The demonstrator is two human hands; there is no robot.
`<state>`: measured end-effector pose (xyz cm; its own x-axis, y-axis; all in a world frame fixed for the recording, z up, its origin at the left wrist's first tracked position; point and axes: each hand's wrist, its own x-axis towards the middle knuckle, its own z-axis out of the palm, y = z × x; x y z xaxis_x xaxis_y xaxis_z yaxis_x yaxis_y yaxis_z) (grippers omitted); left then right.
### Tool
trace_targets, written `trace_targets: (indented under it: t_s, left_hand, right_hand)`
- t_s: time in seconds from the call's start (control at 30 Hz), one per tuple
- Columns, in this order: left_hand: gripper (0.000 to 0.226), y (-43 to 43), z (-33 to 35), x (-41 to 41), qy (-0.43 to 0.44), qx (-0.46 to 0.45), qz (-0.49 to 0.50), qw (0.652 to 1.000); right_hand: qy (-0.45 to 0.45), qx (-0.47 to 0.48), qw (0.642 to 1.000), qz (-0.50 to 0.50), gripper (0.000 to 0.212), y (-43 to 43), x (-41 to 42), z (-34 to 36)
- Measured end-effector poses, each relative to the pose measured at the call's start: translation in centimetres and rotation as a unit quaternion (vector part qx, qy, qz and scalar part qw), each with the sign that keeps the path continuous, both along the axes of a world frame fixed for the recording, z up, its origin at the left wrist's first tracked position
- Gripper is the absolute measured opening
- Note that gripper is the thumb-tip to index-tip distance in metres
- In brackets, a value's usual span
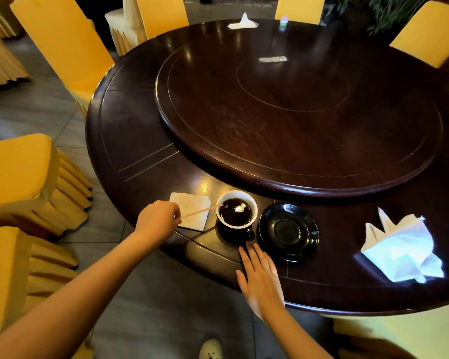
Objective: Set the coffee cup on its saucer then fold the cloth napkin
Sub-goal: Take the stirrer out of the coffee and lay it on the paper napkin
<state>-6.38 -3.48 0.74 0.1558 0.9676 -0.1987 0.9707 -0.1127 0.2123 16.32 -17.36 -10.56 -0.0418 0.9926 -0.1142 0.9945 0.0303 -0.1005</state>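
- The coffee cup (253, 209) is sitting on the tabletop (130, 125) near its 6 o'clock edge, closest to the person. It is black outside and white inside, with its handle pointing toward the person.
- The saucer (288, 231), black and glossy, is lying just beside the cup at the cup's 3 o'clock. The cup is not standing on it.
- The cloth napkin (401, 251), white and rumpled with peaks sticking up, is lying near the 4 o'clock edge, well apart from the saucer.
- The left hand (158, 218) is pinching a thin wooden stir stick (201, 210), whose tip is reaching into the cup.
- The right hand (261, 278) is lying flat and relaxed on the tabletop, holding nothing, its fingertips near the cup's handle and the saucer's rim.
- A flat white paper napkin (195, 221) is lying at the cup's 9 o'clock, under the stick.
- A large round turntable (296, 112) is filling the centre of the tabletop, just behind the cup.
- Another white napkin (243, 22) is sitting at the 12 o'clock edge.
- Yellow-covered chairs (62, 42) are ringing the table.
- The cup is holding dark coffee (236, 215); the saucer is holding nothing.
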Motion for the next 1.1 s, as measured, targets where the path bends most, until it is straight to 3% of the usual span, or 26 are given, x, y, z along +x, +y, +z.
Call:
trace_targets:
  t_s: [0.2, 0.5, 0.87, 1.1]
  left_hand:
    - [0.008, -2.7, -3.5, -1.9, -0.163, -0.033, 0.134, 0.977]
    - [0.007, -4.0, -5.9, -1.8, -0.209, -0.016, 0.235, 0.949]
    - [0.010, -5.4, -7.3, -0.4, -0.225, 0.019, 0.263, 0.938]
    - [0.006, -5.9, -6.4, 0.0, -0.291, 0.068, 0.263, 0.918]
  right_hand:
    - [-0.008, -0.009, 1.000, 0.000, 0.060, -0.1, 0.0, -0.1]
    - [-0.004, -0.002, 1.000, -0.003, 0.059, -0.1, 0.0, -0.2]
    - [-0.010, 0.008, 1.000, 0.001, 0.054, -0.1, -0.2, -0.2]
    - [-0.004, 0.015, 1.000, 0.001, 0.053, 0.0, -0.1, -0.4]
